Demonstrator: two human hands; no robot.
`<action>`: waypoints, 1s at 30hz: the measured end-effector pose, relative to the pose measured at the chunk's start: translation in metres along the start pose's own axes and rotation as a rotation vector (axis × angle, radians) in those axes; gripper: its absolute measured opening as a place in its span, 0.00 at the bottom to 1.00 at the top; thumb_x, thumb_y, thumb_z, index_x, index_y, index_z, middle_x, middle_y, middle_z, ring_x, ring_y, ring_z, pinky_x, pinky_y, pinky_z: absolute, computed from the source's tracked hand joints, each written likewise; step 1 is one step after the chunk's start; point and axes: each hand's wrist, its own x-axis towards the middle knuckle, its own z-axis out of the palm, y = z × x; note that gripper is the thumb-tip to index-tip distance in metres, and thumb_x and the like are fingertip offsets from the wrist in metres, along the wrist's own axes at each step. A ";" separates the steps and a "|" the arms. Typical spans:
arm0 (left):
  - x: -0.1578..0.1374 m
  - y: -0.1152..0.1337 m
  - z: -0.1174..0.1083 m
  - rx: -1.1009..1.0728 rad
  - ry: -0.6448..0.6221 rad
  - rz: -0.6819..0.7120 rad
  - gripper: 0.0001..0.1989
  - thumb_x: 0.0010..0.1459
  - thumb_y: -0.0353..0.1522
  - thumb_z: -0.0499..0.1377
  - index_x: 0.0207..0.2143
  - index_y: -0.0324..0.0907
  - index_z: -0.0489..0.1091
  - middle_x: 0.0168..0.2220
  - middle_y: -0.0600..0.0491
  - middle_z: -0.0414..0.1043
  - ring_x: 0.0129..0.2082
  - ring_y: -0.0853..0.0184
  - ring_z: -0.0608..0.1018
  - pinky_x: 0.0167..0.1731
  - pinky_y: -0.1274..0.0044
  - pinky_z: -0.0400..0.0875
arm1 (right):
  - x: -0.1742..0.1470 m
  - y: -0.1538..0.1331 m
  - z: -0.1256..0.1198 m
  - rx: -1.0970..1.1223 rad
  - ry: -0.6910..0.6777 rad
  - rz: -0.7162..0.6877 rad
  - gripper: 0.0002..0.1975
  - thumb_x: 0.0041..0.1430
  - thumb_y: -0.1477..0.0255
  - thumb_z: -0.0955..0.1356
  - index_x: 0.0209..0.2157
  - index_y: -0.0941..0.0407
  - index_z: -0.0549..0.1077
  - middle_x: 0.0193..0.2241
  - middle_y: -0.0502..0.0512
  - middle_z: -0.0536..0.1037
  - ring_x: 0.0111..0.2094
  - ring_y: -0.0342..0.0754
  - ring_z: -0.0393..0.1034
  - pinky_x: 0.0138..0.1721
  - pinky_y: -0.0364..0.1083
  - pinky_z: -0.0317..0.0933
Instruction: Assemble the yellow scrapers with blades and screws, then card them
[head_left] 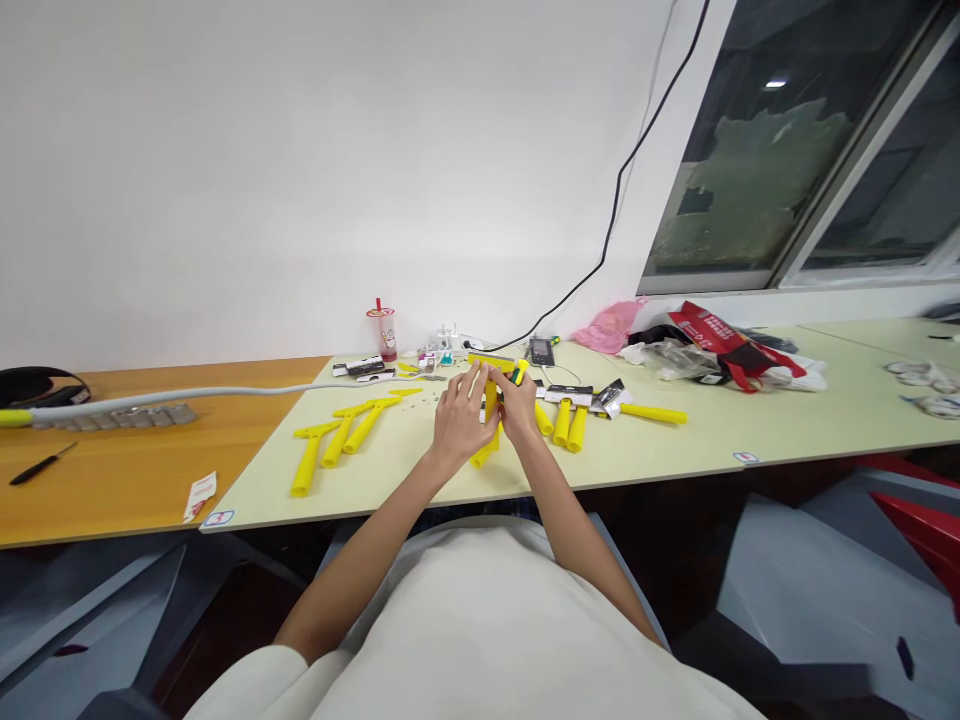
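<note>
Over the pale table, my left hand [461, 415] is closed around a yellow T-shaped scraper [491, 400], whose wide head points away from me. Close against it, my right hand [517, 402] grips a screwdriver [519, 372] with a yellow and dark handle; its tip is hidden. To the left lie several more yellow T-shaped handles [345, 435], with small loose parts [411, 398] near their heads. On the right are yellow scrapers [576, 428] with black-and-white wrapping at their heads, one of them [654, 413] lying sideways.
A lidded cup [386, 335] stands near the wall, beside chargers and cables. Black packets [364, 368] lie in front of it. Plastic bags [720, 345] are heaped at the right. On the orange table at left are a black screwdriver [41, 465] and a grey cable [187, 397].
</note>
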 end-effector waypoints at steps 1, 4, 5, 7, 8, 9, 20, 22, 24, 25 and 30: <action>0.001 0.001 0.001 0.001 0.001 -0.009 0.42 0.66 0.33 0.62 0.80 0.49 0.56 0.77 0.44 0.63 0.72 0.42 0.69 0.67 0.51 0.70 | 0.000 0.000 0.000 -0.010 -0.004 0.005 0.27 0.40 0.60 0.85 0.31 0.52 0.68 0.27 0.42 0.74 0.29 0.42 0.70 0.29 0.41 0.70; 0.002 0.003 0.002 0.008 -0.005 -0.039 0.43 0.67 0.34 0.62 0.81 0.46 0.53 0.78 0.42 0.61 0.72 0.43 0.70 0.68 0.52 0.70 | 0.000 0.000 0.000 -0.033 -0.026 0.015 0.27 0.40 0.60 0.85 0.32 0.52 0.68 0.28 0.42 0.74 0.30 0.44 0.71 0.30 0.42 0.70; 0.001 0.003 0.002 0.009 -0.010 -0.048 0.43 0.67 0.34 0.62 0.81 0.46 0.53 0.78 0.42 0.61 0.72 0.44 0.70 0.68 0.53 0.70 | -0.001 -0.001 0.000 -0.039 -0.033 0.016 0.27 0.40 0.60 0.84 0.32 0.52 0.67 0.28 0.42 0.74 0.30 0.44 0.71 0.30 0.43 0.70; 0.001 0.002 0.001 -0.002 -0.024 -0.057 0.42 0.68 0.34 0.62 0.81 0.47 0.54 0.78 0.43 0.60 0.72 0.46 0.70 0.68 0.55 0.72 | -0.002 -0.003 0.000 -0.049 -0.047 0.014 0.28 0.41 0.61 0.84 0.33 0.51 0.66 0.29 0.42 0.73 0.31 0.43 0.70 0.30 0.42 0.69; 0.000 0.000 0.001 -0.015 -0.031 -0.056 0.41 0.69 0.34 0.62 0.81 0.47 0.54 0.79 0.43 0.59 0.73 0.46 0.70 0.67 0.56 0.73 | -0.002 -0.004 -0.001 -0.051 -0.053 0.013 0.28 0.40 0.61 0.84 0.33 0.51 0.65 0.29 0.42 0.73 0.31 0.43 0.70 0.30 0.42 0.68; 0.000 -0.001 0.000 -0.035 -0.038 -0.053 0.40 0.70 0.34 0.61 0.81 0.48 0.54 0.79 0.44 0.59 0.73 0.47 0.69 0.67 0.57 0.74 | -0.003 -0.005 -0.001 -0.053 -0.060 0.011 0.28 0.40 0.62 0.84 0.33 0.51 0.65 0.30 0.42 0.72 0.31 0.43 0.69 0.29 0.42 0.68; 0.002 -0.025 0.000 -0.318 -0.068 -0.044 0.33 0.72 0.26 0.51 0.77 0.50 0.62 0.81 0.39 0.50 0.60 0.52 0.81 0.55 0.61 0.81 | -0.002 -0.007 -0.004 -0.024 -0.226 0.027 0.29 0.41 0.67 0.84 0.35 0.50 0.64 0.32 0.43 0.70 0.33 0.44 0.73 0.36 0.46 0.77; 0.002 -0.031 0.000 -0.363 -0.052 -0.054 0.34 0.70 0.25 0.52 0.76 0.50 0.63 0.81 0.39 0.50 0.62 0.52 0.80 0.56 0.60 0.81 | -0.002 -0.007 -0.004 -0.025 -0.270 0.030 0.28 0.41 0.66 0.84 0.35 0.50 0.65 0.33 0.44 0.71 0.35 0.45 0.76 0.39 0.47 0.78; 0.002 -0.037 0.000 -0.420 -0.026 -0.075 0.33 0.69 0.24 0.54 0.74 0.50 0.65 0.80 0.40 0.53 0.67 0.49 0.76 0.57 0.60 0.81 | -0.002 -0.006 -0.004 -0.031 -0.324 0.024 0.27 0.43 0.64 0.84 0.36 0.50 0.66 0.35 0.46 0.74 0.38 0.48 0.79 0.42 0.49 0.78; 0.003 -0.040 0.000 -0.461 -0.010 -0.087 0.31 0.69 0.25 0.56 0.72 0.50 0.67 0.79 0.41 0.55 0.70 0.48 0.73 0.56 0.60 0.82 | -0.001 -0.005 -0.003 -0.038 -0.354 0.017 0.27 0.45 0.62 0.84 0.36 0.50 0.66 0.37 0.47 0.75 0.40 0.50 0.80 0.43 0.50 0.78; 0.013 -0.049 -0.013 -0.845 0.107 -0.287 0.33 0.64 0.32 0.67 0.70 0.52 0.67 0.78 0.41 0.56 0.59 0.49 0.82 0.26 0.75 0.81 | 0.016 0.006 -0.007 -0.283 -0.426 -0.020 0.30 0.65 0.35 0.65 0.34 0.49 0.60 0.32 0.54 0.78 0.31 0.52 0.76 0.33 0.51 0.74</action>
